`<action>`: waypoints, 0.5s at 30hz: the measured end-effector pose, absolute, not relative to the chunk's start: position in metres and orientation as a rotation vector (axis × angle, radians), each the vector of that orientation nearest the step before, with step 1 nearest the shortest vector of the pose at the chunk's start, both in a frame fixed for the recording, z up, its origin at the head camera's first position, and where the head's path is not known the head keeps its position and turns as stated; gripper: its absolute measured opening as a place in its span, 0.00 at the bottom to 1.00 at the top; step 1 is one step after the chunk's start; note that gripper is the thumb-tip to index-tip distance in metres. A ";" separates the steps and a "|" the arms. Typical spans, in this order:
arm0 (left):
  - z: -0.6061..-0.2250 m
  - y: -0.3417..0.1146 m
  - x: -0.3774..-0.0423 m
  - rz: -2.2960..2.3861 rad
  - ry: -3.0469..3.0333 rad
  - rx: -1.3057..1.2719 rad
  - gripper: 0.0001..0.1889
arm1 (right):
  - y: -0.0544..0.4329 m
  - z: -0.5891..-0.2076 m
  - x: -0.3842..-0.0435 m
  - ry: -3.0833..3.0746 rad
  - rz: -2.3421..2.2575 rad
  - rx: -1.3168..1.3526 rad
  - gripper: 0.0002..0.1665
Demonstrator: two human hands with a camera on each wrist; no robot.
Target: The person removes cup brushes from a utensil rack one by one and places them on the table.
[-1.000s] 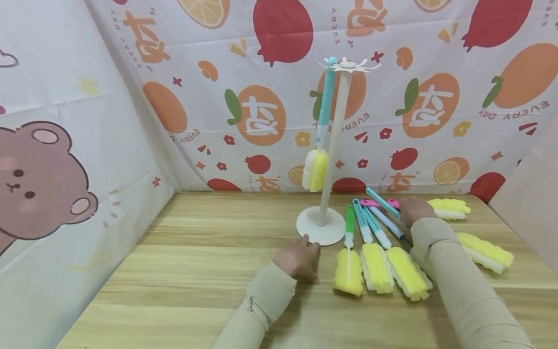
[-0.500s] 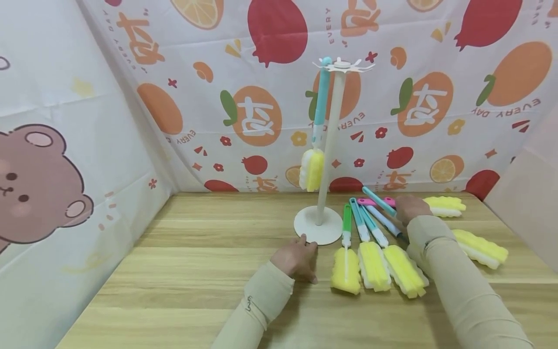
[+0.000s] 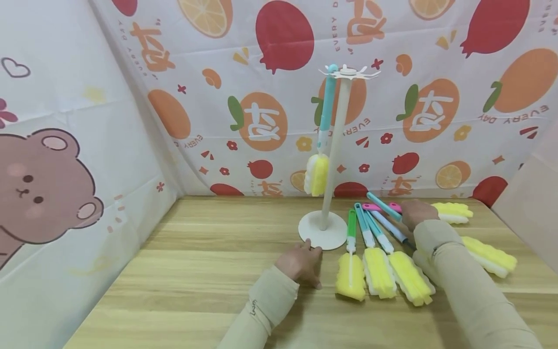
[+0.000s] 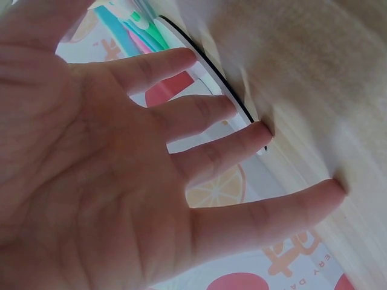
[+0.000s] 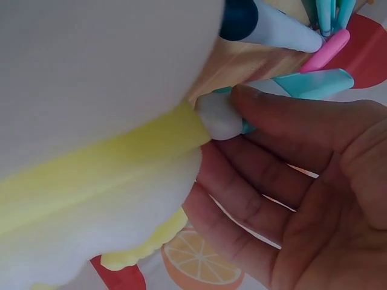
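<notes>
My right hand (image 3: 416, 213) pinches a teal-handled sponge brush (image 3: 383, 206) near the neck, between thumb and fingers. In the right wrist view its white neck (image 5: 219, 118) shows at the fingertips, beside a yellow and white sponge head (image 5: 139, 139). Fingers spread and fairly straight, my left hand (image 3: 301, 264) touches the near rim of the white round base (image 3: 322, 237) of a stand. From the stand's top rack (image 3: 348, 72) hangs another teal brush (image 3: 324, 126), sponge downward. Left of the right hand lie a green-handled brush (image 3: 350, 276) and two blue-handled ones, heads toward me.
A pink-handled brush (image 3: 370, 207) lies behind the held one, its middle hidden by my right hand. A pale blue handle (image 3: 390, 227) with a dark end runs beside my right sleeve. A fruit-print cloth (image 3: 209, 160) closes off the table's back.
The head view shifts slightly between frames. Both hands stay almost where they were, the right on the teal brush and the left at the stand's base.
</notes>
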State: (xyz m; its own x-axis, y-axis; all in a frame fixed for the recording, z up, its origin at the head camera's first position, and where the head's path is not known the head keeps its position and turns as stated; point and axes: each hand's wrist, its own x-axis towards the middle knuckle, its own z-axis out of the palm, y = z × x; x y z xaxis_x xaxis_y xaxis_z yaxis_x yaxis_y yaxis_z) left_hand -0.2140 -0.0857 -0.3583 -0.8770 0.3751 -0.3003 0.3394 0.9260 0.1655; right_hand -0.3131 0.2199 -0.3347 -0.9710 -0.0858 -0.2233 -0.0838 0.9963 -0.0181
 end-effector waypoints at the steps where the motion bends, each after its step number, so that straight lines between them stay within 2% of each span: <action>1: -0.358 -0.085 -0.214 0.153 2.755 0.529 0.41 | 0.220 -0.335 -0.312 2.911 -0.015 -0.118 0.00; 8: -0.359 -0.084 -0.214 0.137 2.751 0.527 0.41 | 0.219 -0.326 -0.311 2.877 -0.065 -0.057 0.06; 12: -0.359 -0.084 -0.215 0.128 2.762 0.532 0.40 | 0.223 -0.320 -0.314 2.880 -0.184 -0.035 0.02; 15: -0.359 -0.084 -0.215 0.117 2.773 0.542 0.39 | 0.226 -0.319 -0.316 2.926 -0.233 -0.017 0.06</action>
